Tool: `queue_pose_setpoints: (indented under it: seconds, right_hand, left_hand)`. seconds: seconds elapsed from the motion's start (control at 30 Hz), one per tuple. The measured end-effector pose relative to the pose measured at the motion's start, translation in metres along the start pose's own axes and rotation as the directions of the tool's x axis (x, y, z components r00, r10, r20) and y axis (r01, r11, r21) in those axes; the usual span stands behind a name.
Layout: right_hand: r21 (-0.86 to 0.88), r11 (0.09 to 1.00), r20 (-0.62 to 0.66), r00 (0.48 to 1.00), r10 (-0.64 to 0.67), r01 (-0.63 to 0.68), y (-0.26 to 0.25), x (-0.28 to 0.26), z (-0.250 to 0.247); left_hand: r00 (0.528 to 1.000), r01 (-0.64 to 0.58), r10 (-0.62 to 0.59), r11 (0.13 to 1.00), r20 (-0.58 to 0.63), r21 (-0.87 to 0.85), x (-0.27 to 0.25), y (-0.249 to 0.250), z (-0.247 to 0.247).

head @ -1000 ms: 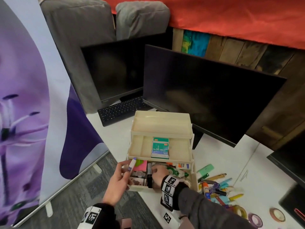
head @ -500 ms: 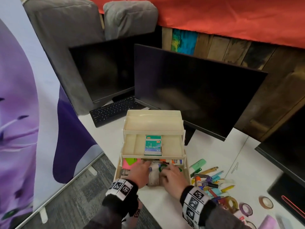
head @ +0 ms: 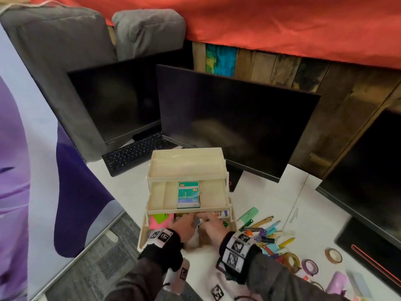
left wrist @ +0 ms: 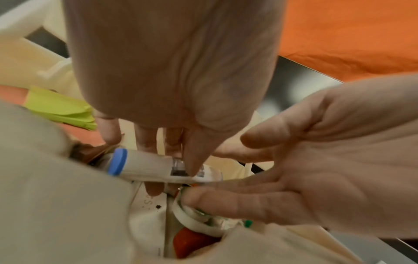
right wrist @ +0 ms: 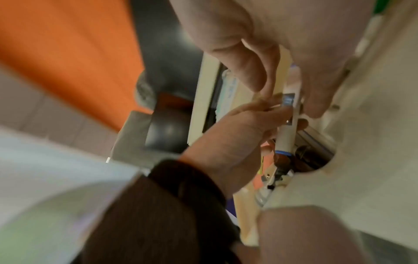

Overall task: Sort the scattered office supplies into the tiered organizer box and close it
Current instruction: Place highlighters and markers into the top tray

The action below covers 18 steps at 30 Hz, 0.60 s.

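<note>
Left hand [head: 181, 227] pinching a white marker [left wrist: 144, 164] inside the organizer box [head: 187, 192], right hand [head: 213, 230] loosely spread alongside.

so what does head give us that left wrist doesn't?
Head only: the whole organizer with its tiers open, a staple box on the middle tier, the pen pile and tape rolls loose on the desk, monitors behind.

Left wrist only: the left hand's grip on a blue-capped white tube in the bottom tier, and a white tape dispenser under the right hand's fingers.

Both: both hands in the bottom tier, green sticky notes.
</note>
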State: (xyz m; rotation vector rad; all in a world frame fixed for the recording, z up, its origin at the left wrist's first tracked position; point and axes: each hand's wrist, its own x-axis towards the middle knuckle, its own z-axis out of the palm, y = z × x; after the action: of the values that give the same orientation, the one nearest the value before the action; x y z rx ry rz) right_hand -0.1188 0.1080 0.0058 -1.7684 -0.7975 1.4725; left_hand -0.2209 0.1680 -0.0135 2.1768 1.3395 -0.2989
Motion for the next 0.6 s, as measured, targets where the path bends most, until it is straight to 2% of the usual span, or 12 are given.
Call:
queue_pose_setpoints:
  seconds: [0.07, 0.1, 0.2, 0.3, 0.4, 0.47, 0.53, 0.6]
  right_hand:
    - [0.381, 0.908, 0.088, 0.984, 0.155, -0.177, 0.000, 0.008, 0.003]
    - [0.462, 0.858, 0.101, 0.975, 0.198, -0.222, 0.003, 0.014, 0.002]
    - [0.556, 0.793, 0.099, 0.968, 0.232, -0.247, 0.009, 0.028, 0.000]
    - [0.677, 0.706, 0.101, 0.976, 0.192, -0.209, 0.012, 0.026, -0.002]
    - [0.762, 0.629, 0.085, 0.987, 0.136, -0.153, 0.009, 0.021, 0.000]
    - [0.820, 0.558, 0.064, 0.989, 0.134, -0.129, 0.003, 0.024, 0.002]
    - [0.871, 0.478, 0.042, 0.986, 0.164, -0.117, -0.003, 0.026, 0.002]
    - [0.878, 0.459, 0.073, 0.984, 0.161, -0.140, -0.006, 0.028, 0.002]
  left_hand:
    - [1.000, 0.020, -0.021, 0.998, -0.016, -0.060, 0.000, -0.005, 0.003]
    - [0.999, 0.021, -0.024, 0.995, -0.028, -0.094, -0.002, -0.006, 0.003]
    - [0.999, 0.016, -0.021, 0.994, -0.047, -0.105, -0.006, -0.012, 0.003]
    - [0.992, 0.019, -0.030, 0.996, -0.123, -0.086, -0.009, -0.021, 0.006]
    - [0.940, 0.147, -0.124, 0.988, -0.319, 0.047, -0.025, -0.023, 0.005]
    - [0.912, 0.178, -0.113, 0.975, -0.395, 0.132, -0.035, -0.018, 0.004]
    - [0.929, 0.098, -0.033, 0.982, -0.368, 0.159, -0.034, -0.010, 0.008]
    - [0.960, 0.005, 0.036, 0.989, -0.279, 0.145, -0.024, -0.007, 0.009]
